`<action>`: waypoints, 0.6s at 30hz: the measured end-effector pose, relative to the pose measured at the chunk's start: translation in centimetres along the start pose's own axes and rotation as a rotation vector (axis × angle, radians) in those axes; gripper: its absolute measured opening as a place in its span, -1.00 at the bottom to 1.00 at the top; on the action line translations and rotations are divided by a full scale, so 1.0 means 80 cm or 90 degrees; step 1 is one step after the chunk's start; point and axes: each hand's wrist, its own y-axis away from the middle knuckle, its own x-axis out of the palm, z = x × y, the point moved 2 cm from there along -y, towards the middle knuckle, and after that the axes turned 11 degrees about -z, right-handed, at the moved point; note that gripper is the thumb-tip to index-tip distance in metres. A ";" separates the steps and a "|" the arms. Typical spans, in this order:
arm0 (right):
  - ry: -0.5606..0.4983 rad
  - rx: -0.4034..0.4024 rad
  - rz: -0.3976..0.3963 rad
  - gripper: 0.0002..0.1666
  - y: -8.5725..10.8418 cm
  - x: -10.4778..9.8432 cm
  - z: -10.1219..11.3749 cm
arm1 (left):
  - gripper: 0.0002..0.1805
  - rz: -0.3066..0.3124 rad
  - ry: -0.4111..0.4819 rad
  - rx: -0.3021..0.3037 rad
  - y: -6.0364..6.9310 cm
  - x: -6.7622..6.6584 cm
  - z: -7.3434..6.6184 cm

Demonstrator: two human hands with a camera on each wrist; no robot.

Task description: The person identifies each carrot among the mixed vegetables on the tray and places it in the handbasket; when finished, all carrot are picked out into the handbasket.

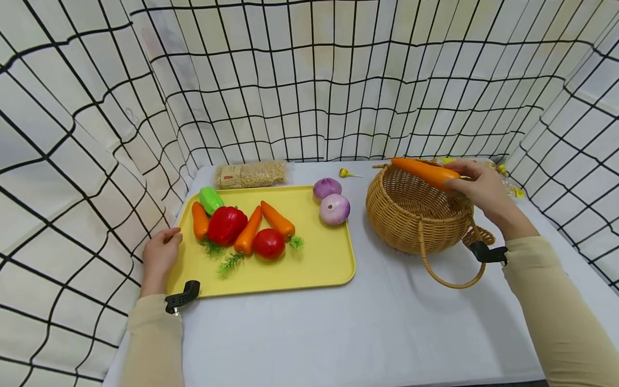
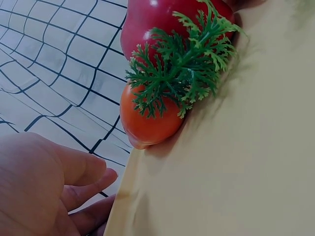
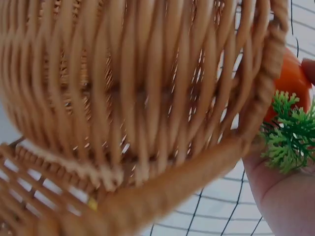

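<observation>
An orange carrot [image 1: 425, 173] with green leaves, visible in the right wrist view, is held by my right hand [image 1: 486, 196] above the opening of a wicker basket [image 1: 418, 228]. The basket hides some of the hand in the right wrist view. My left hand [image 1: 160, 255], its fingers loosely bent, is beside the left edge of a yellow tray [image 1: 309, 271]; whether it touches the rim I cannot tell. Nearest to it on the tray are a carrot [image 2: 150, 120] and a red bell pepper [image 1: 227, 226]. Two more carrots [image 1: 249, 232] and a tomato [image 1: 268, 244] lie by the pepper.
A green vegetable [image 1: 210, 200] sits at the tray's back left, and two purple onions [image 1: 335, 209] at its right edge. Behind the tray lies a bag of grains [image 1: 253, 174]. A yellow lollipop [image 1: 344, 172] is left of the basket. A looped handle [image 1: 456, 285] hangs in front.
</observation>
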 end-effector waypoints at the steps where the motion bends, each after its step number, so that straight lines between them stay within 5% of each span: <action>1: -0.004 0.002 0.006 -0.39 0.000 -0.002 -0.003 | -0.47 0.000 0.001 -0.001 0.000 0.000 -0.001; 7: 0.032 0.002 0.029 -0.46 0.000 -0.001 -0.014 | -0.48 -0.002 -0.005 0.004 0.001 -0.003 -0.006; 18: 0.219 -0.031 0.129 -0.49 -0.015 0.025 -0.001 | -0.47 0.011 -0.003 0.002 0.004 -0.003 -0.005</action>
